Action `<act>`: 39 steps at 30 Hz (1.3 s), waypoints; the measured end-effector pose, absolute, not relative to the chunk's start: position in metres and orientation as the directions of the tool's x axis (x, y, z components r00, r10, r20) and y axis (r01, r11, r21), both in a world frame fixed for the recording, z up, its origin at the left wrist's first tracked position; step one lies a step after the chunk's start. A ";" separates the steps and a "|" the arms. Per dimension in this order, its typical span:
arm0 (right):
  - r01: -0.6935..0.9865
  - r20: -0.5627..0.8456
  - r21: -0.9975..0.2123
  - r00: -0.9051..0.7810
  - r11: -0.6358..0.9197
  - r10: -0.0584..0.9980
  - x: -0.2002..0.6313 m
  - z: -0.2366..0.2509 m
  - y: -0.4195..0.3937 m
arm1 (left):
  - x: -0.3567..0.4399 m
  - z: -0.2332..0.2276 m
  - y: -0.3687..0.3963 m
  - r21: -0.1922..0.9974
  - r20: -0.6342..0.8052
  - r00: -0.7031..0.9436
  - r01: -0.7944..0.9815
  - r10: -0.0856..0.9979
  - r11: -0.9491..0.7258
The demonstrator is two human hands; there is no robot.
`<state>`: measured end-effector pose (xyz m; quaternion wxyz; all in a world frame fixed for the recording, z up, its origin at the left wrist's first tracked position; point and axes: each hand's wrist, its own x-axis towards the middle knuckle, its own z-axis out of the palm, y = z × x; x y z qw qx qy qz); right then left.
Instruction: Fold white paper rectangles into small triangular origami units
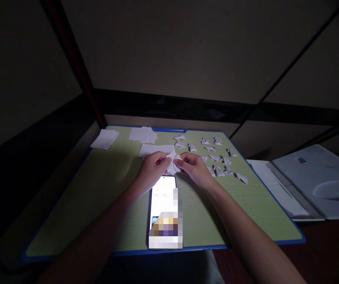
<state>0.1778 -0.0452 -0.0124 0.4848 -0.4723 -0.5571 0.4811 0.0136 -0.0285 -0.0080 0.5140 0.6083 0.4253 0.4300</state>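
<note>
Left hand: and there it was, the left hand [153, 165], just beyond the top edge of the phone [163, 209], fingers pinched onto the left side of the small white paper piece [173, 162].
Right hand: the right hand [195, 165] came in from the other side, also just past the phone's top edge, fingertips clenched on the paper's right side, so both hands had it between them.
Paper piece: it was held above the green board [98, 197], right over the phone's far end, partly folded; the exact fold could not be made out in the dim light.
Phone: it lay flat on the board between the two forearms, screen lit, the lower part of the screen blurred out.
Folded pieces: a scatter of small folded paper shapes [216, 157] lay on the board, beyond the phone and off to its right.
Flat sheets: a few unfolded white sheets [142, 135] sat at the board's far edge, beyond the phone and to its left, one more [105, 139] overhanging the far-left corner.
Grey tray: a pale tray-like object [314, 177] rested off the board, well to the right of the phone.
</note>
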 end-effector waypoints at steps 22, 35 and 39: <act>0.033 0.106 -0.994 -0.073 0.109 0.992 0.176 -0.019 -0.041 | 0.015 -0.009 -0.030 0.997 0.078 0.254 -0.002 0.964 -0.081; 0.028 0.096 -0.995 -0.095 0.099 0.991 0.175 -0.025 -0.038 | 0.013 -0.009 -0.028 0.995 0.099 0.213 0.000 0.972 -0.101; 0.010 0.113 -0.993 -0.076 0.114 0.991 0.174 -0.021 -0.039 | 0.012 -0.008 -0.027 0.995 0.101 0.229 0.003 0.968 -0.104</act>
